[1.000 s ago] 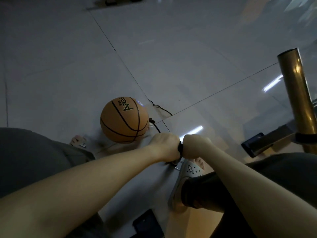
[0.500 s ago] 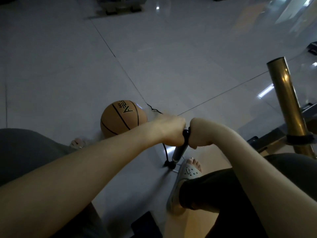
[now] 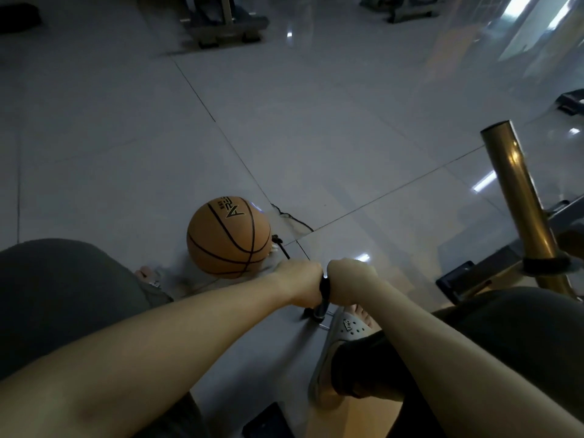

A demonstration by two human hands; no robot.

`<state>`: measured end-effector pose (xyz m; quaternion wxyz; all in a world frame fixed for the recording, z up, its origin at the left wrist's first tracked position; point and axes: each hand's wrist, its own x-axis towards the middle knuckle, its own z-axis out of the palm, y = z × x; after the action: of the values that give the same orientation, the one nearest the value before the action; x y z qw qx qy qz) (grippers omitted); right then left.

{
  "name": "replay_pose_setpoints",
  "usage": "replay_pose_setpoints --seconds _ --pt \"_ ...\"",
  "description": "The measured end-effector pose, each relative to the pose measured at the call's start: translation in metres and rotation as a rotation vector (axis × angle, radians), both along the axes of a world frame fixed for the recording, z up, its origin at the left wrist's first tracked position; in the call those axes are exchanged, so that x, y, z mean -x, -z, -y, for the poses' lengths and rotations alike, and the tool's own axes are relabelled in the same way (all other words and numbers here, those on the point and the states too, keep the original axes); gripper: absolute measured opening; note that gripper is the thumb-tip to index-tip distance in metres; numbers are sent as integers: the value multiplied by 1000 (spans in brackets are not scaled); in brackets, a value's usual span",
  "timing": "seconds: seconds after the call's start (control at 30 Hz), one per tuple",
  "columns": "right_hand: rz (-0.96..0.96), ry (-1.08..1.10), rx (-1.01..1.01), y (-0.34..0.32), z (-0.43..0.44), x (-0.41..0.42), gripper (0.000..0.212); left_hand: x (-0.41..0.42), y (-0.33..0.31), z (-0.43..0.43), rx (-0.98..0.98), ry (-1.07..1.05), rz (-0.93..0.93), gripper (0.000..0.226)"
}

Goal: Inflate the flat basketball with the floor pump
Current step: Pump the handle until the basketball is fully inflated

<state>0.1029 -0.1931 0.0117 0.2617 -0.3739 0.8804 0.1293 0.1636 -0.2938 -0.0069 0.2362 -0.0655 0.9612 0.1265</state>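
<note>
An orange basketball with black seams lies on the tiled floor, left of centre. A thin black hose runs from its right side toward the floor pump, whose short dark barrel shows just under my fists. My left hand grips the left half of the black pump handle, and my right hand grips the right half, knuckles nearly touching. The handle sits low, close to the pump's base. My right foot in a pale clog stands on the pump's foot bar.
A brass-coloured post rises at the right from a dark metal frame. A dark flat object lies on the floor between my legs. Gym equipment stands at the far top. My left foot is beside the ball.
Half a second ago the handle was raised with more barrel showing; both hands have pushed it down. One second ago it was also low.
</note>
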Motion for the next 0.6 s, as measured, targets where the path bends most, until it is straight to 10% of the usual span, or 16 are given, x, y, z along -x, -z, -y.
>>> replay_pose_setpoints --seconds 0.27,0.6 --pt "-22 97 184 -75 -1 22 20 20 -84 17 85 16 -143 21" --pt "115 88 -113 28 8 18 7 9 23 6 48 38 -100 10"
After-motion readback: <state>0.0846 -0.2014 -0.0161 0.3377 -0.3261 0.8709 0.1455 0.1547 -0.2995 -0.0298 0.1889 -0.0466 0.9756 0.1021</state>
